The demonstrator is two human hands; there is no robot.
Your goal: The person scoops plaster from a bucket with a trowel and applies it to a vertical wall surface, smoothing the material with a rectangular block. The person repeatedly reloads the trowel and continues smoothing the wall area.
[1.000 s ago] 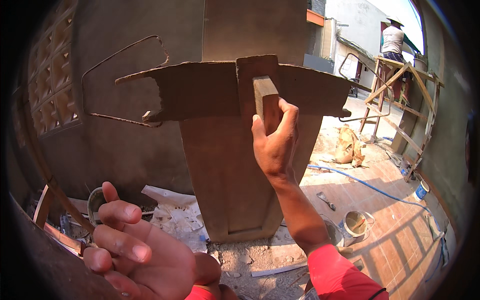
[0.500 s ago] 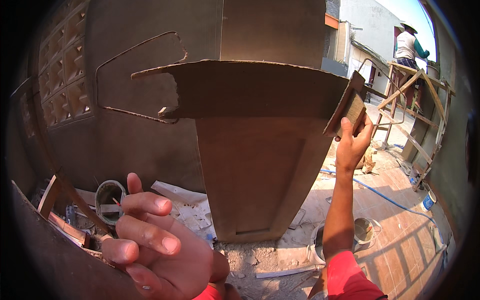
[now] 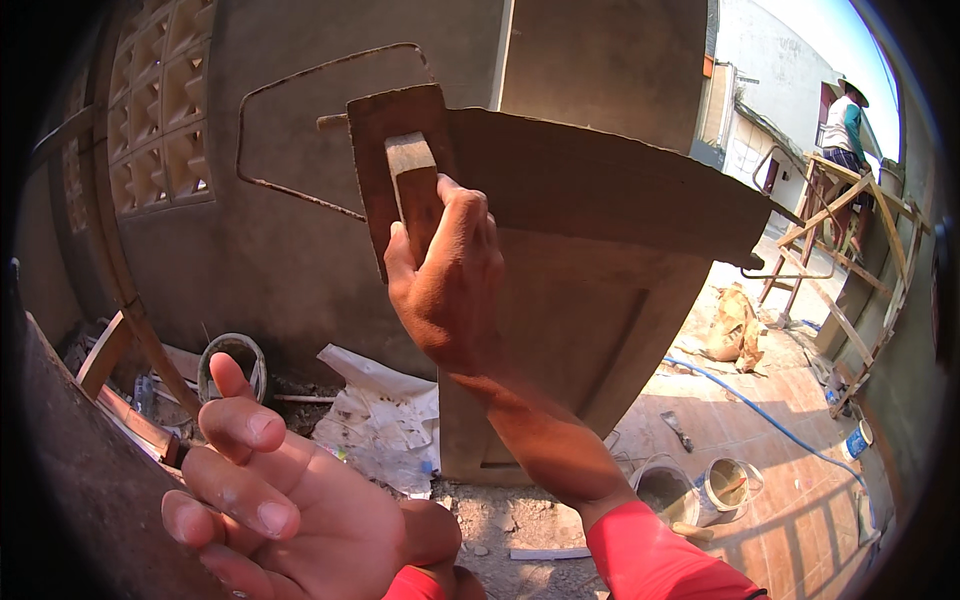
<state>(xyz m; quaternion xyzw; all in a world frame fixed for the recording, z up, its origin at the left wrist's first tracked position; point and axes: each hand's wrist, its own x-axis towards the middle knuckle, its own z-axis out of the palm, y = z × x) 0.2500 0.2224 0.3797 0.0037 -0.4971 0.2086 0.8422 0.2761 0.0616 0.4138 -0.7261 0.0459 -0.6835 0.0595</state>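
Note:
A flat wooden plastering float (image 3: 366,185) is upright in my right hand (image 3: 452,265), whose fingers wrap its block handle. The float lies against the left end of a grey plastered ledge (image 3: 600,180) and covers that end. Below the ledge stands a plastered pillar (image 3: 560,340) with a recessed panel, partly hidden by my right forearm. At the lower left, my left hand (image 3: 320,500) is raised palm up with its fingers apart and loosely curled. It holds nothing and touches nothing I can see.
A bent metal rod clamp (image 3: 300,75) sticks out left of the ledge. Buckets (image 3: 728,485) stand at lower right, near a blue hose (image 3: 770,408). A dark bucket (image 3: 235,352) and a white sheet (image 3: 380,415) lie left. Another person (image 3: 845,130) is on wooden scaffolding (image 3: 880,210).
My right hand has carried the float from the ledge's right end across to its left end. My left hand has shifted slightly left and down, still open. The view has turned somewhat.

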